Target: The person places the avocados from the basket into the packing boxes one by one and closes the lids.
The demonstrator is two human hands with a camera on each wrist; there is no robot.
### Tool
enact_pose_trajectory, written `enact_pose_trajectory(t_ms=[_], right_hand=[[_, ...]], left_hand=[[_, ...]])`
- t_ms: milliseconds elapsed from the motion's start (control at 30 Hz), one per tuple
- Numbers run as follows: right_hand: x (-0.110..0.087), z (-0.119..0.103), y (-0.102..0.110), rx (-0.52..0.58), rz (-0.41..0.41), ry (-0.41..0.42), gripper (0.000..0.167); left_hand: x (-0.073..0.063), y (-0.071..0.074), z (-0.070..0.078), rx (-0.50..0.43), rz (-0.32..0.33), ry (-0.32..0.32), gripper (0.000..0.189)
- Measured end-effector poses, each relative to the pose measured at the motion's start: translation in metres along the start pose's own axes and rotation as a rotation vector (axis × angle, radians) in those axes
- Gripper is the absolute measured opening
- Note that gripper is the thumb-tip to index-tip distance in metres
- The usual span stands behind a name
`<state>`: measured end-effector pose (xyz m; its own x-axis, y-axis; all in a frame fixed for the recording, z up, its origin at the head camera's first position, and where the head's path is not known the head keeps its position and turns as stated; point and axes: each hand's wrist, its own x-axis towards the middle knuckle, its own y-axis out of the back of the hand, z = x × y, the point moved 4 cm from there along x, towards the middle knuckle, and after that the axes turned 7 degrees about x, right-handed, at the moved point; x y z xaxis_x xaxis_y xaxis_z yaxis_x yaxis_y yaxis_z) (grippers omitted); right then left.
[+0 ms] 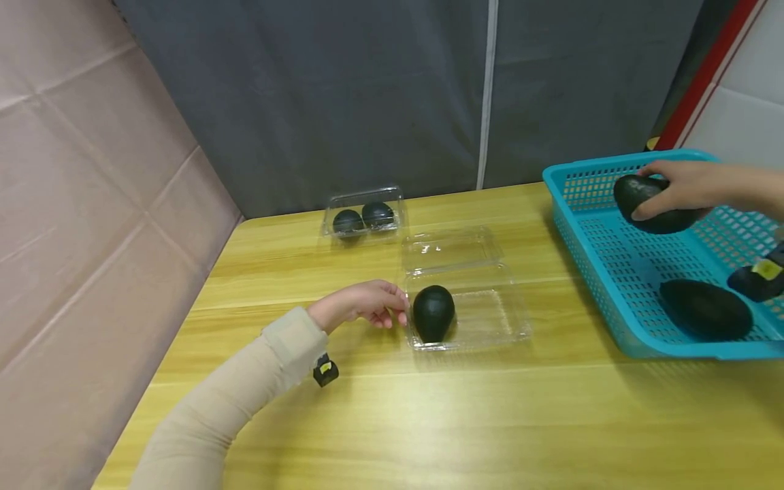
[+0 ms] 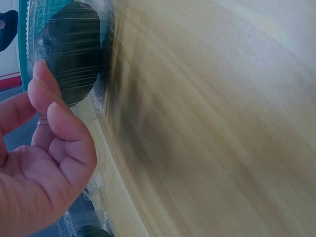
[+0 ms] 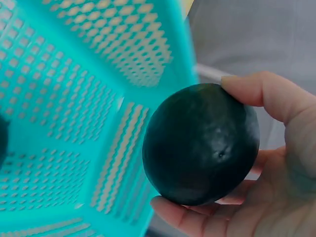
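Note:
In the head view, my right hand (image 1: 680,190) grips a dark avocado (image 1: 643,204) above the turquoise basket (image 1: 603,299). Thumb and fingers wrap the avocado (image 3: 200,145) from opposite sides in the right wrist view. Another avocado (image 1: 704,309) lies in the basket. On the table, an open clear plastic clamshell box (image 1: 490,316) has one avocado (image 1: 433,313) in its left half, its lid folded back. At the box's left rim, my left hand (image 1: 376,303) pinches the edge with thumb and fingertips, the other fingers curled (image 2: 71,133).
Behind, a closed clear clamshell box (image 1: 392,197) contains two avocados (image 1: 348,223). A grey curtain (image 1: 367,102) hangs along the table's back edge, and a pinkish covered wall (image 1: 110,238) runs down the left. The basket takes up the right side of the wooden table (image 1: 459,422).

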<state>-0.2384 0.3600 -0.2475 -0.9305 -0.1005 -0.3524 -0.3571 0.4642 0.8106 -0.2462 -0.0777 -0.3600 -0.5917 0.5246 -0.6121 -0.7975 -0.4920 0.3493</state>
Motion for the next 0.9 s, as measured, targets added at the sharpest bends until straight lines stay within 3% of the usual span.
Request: enact_pose_trajectory(t_ms=[267, 433, 667, 900], right_hand=[[0.001, -0.067, -0.021, -0.15, -0.025, 0.133, 0.077], [-0.002, -0.105, -0.047, -0.144, -0.034, 0.191, 0.071], [-0.01, -0.149, -0.088, -0.065, -0.192, 0.367, 0.063], [-0.013, -0.174, -0.129, -0.204, -0.254, 0.543, 0.052]], left_hand=[[0.001, -0.001, 0.0, -0.002, 0.001, -0.003, 0.014], [0.002, -0.001, 0.0, -0.01, -0.004, -0.004, 0.014], [0.002, -0.001, 0.0, -0.014, -0.01, 0.0, 0.015], [0.001, -0.001, 0.001, -0.011, -0.006, 0.002, 0.018]])
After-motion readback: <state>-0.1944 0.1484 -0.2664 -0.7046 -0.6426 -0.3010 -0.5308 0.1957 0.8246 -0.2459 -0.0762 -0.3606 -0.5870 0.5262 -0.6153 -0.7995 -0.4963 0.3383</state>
